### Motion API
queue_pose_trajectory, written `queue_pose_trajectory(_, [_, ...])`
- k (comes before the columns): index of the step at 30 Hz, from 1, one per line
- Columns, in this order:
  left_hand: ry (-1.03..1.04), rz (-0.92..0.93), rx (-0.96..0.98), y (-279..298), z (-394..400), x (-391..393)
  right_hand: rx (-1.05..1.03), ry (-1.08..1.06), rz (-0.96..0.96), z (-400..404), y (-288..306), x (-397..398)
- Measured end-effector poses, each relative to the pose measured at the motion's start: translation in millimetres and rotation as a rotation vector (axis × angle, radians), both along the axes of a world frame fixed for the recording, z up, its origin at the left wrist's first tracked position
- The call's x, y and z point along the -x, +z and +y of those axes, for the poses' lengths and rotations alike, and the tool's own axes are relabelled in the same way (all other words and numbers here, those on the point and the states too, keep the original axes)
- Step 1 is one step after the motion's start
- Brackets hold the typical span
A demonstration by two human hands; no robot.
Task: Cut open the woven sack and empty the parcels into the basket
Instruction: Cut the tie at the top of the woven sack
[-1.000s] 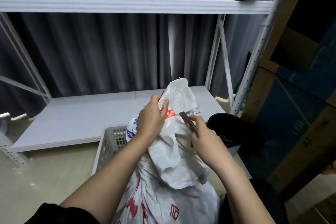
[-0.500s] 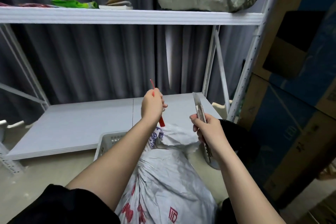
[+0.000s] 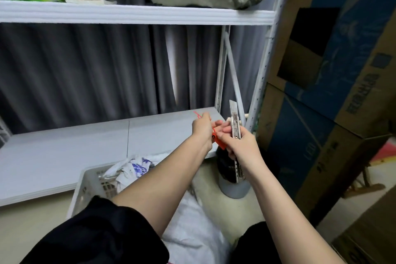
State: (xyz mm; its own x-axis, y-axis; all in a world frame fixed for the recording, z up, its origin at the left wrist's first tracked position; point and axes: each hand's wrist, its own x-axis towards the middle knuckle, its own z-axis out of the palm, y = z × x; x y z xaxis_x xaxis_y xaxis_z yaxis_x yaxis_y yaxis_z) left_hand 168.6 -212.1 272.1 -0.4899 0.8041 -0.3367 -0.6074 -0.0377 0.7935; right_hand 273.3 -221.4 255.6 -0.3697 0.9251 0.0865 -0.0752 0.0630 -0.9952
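A: Both hands have swung toward 2 o'clock since half a second ago and closed the gap between them; they now touch. Left hand (image 3: 202,127) pinches the red tie (image 3: 219,142), its thin tail poking up past the knuckles.

B: Right hand (image 3: 240,145)?

A: Curled round the utility knife (image 3: 235,123), blade pointing to 12 o'clock, handle running down past the wrist. Its fingertips meet the tie too.

B: Sack?

A: Woven sack (image 3: 192,227) lies at 6 o'clock between the forearms, its crumpled mouth slumped into the white basket (image 3: 85,186) at 8 o'clock. No parcels visible.

B: Surroundings?

A: Black-lined bin (image 3: 231,186) on the floor under the right wrist. Lower shelf (image 3: 85,141) behind the basket, cardboard boxes (image 3: 342,113) at 3 o'clock.
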Motion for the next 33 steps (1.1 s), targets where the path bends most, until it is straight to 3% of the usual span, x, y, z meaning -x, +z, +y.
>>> queue_pose_trajectory(6, [-0.113, -0.169, 0.091, -39, 60, -29, 0.048, -0.1, -0.066, 63, -40, -28])
queue_pose_trajectory(10, [-0.303, -0.11, 0.186, -78, 96, -36, 0.214, -0.204, -0.068, 116, -80, -37])
queue_pose_trajectory(16, [-0.399, -0.006, 0.349, -159, 147, -41, 0.354, -0.331, -0.149, 193, -166, -38])
queue_pose_trajectory(22, [-0.455, 0.02, 0.42, -228, 185, -37, 0.382, -0.399, -0.38, 244, -252, -27])
queue_pose_trajectory(27, [-0.498, 0.04, 0.445, -266, 202, -33, 0.321, -0.461, -0.452, 263, -277, -16])
queue_pose_trajectory(33, [-0.53, 0.079, 0.409, -276, 208, -34, 0.214, -0.376, -0.591, 268, -292, -8])
